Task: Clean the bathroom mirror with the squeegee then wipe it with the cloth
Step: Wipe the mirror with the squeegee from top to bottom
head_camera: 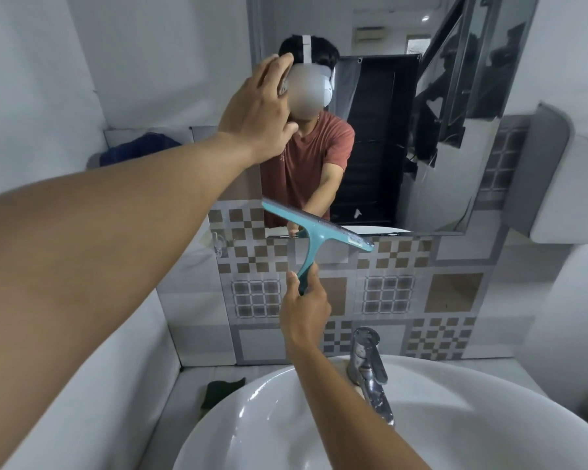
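Observation:
The bathroom mirror [381,137] hangs on the wall above the sink. My right hand [304,312] grips the handle of a teal squeegee [316,228], whose blade lies tilted across the mirror's lower left edge. My left hand [258,110] rests flat with fingers spread against the mirror's left side, holding nothing. A dark blue cloth [140,149] lies on the ledge at the left of the mirror.
A white sink [455,418] with a chrome tap [367,364] sits below my right arm. A dark green rag [219,391] lies on the counter left of the sink. Patterned tiles [421,293] cover the wall, and a grey-white dispenser [554,174] hangs at the right.

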Demonstrator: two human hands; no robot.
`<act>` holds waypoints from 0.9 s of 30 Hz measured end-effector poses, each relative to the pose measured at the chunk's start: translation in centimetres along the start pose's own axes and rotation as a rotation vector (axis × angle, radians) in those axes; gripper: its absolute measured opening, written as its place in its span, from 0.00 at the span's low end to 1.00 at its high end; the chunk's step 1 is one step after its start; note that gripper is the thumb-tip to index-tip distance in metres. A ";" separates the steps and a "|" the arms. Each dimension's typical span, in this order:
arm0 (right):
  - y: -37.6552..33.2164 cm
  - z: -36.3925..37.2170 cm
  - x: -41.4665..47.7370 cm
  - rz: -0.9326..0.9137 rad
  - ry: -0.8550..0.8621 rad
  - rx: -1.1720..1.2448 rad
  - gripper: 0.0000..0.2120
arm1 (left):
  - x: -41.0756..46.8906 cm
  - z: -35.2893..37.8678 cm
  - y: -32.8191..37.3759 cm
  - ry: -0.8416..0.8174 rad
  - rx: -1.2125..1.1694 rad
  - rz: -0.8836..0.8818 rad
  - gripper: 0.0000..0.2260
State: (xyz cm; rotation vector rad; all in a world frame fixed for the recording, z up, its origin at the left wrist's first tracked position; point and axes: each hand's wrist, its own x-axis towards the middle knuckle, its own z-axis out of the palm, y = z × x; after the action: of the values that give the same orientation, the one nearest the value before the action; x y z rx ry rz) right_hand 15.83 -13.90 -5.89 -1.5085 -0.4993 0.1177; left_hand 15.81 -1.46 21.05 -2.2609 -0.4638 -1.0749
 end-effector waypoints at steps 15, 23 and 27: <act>0.1 -4.0 1.0 -0.053 -0.047 -0.461 0.15 | -3.7 2.0 1.6 -0.011 -0.064 0.005 0.31; 0.5 -4.6 1.1 -0.063 -0.060 -0.490 0.15 | -4.5 2.1 1.7 -0.026 -0.081 -0.011 0.31; 0.5 -4.7 1.0 -0.064 -0.077 -0.498 0.13 | -5.8 2.8 2.1 -0.070 -0.080 0.008 0.32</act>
State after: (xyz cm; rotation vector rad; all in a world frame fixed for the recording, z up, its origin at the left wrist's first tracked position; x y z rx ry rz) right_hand 18.68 -17.85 -6.00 -1.9761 -0.6711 -0.0002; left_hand 14.95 -1.62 14.34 -2.3747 -0.4465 -1.0299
